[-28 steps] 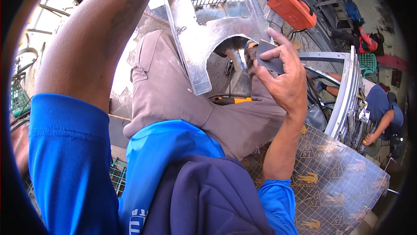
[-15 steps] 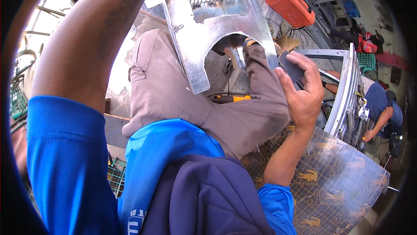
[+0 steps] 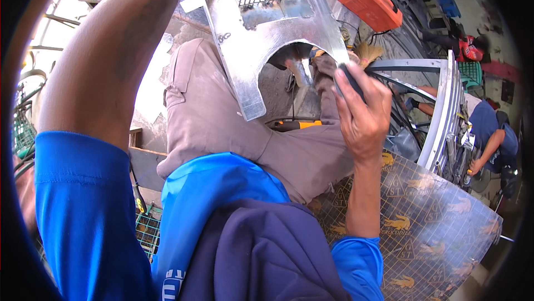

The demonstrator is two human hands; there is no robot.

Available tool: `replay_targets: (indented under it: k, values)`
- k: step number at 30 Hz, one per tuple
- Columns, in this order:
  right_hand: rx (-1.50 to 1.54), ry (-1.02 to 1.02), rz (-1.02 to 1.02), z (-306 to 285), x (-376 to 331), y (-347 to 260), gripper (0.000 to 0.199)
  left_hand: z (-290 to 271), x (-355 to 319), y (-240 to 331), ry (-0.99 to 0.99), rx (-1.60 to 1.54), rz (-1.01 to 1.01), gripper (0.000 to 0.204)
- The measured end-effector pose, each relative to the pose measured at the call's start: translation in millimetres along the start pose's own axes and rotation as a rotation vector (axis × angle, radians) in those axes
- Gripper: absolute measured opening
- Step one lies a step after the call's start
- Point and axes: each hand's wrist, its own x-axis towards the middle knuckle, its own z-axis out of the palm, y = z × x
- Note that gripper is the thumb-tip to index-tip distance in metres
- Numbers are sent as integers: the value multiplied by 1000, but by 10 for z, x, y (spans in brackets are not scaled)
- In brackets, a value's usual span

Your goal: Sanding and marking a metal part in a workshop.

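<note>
A silvery sheet-metal plate (image 3: 245,62) stands tilted over my legs, with a large cut-out high up and a rounded notch in its near edge. My right hand (image 3: 366,113) grips a dark grey piece of sandpaper (image 3: 352,83) between thumb and fingers. The sandpaper is at the right lower leg of the plate, by its outer edge; fingers partly hide the contact. My left forearm (image 3: 119,56) reaches up past the plate's far left side, and the hand itself lies beyond the top edge of the picture.
An orange box-shaped machine (image 3: 370,3) stands beyond the plate on the right. A yellow-and-black tool (image 3: 297,125) lies between my legs. Metal frames (image 3: 439,112) and a brown patterned board (image 3: 417,223) are at my right. Further right, another person (image 3: 489,137) crouches at work.
My right hand has moved left with the sandpaper, from beside the plate to its right lower leg. The plate has shifted slightly left.
</note>
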Motion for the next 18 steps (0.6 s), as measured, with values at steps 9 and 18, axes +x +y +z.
replay_targets:
  k: [9, 18]
  values:
    - [-72, -129, -107, -49, 150, -2, 46, -24, -77, 22, -19, -28, 16, 61]
    - [-173, -158, -356, -155, 334, 167, 27, -102, -168, 64, -52, -46, 42, 60]
